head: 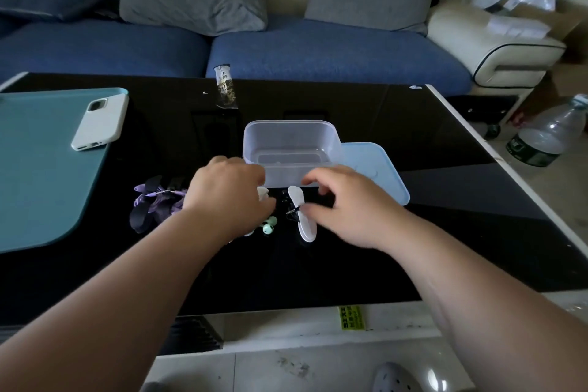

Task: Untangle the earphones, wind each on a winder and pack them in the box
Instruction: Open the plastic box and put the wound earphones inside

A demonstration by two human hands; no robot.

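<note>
**Entry: earphones, winding stage**

- Box (289, 149): standing open on the table (445, 200), with nothing showing inside. Its lid (381, 175) is lying against its right side.
- Winder (304, 219): white, lying just in front of the box. A black cord (292, 210) is crossing its waist, hard to follow on the dark table.
- Right hand (343, 200): hovering in front of the box's right corner, fingers loosely curled, thumb lying at the winder's waist. Whether it is pinching cannot be told.
- Left hand (229, 194): reaching in front of the box's left corner, knuckles up, fingers curling down over a second winder (262, 192). Its hold is hidden.
- Green earbuds (269, 226): lying in front of the box, just beside the left hand.
- Purple bundle (156, 204): lying well left of the box.
- Step, as judged: winding is going on and nothing is packed yet.
- Next move: probably calling for one hand pinning the winder while the other is feeding cord round its waist, keeping the green pair clear.
</note>
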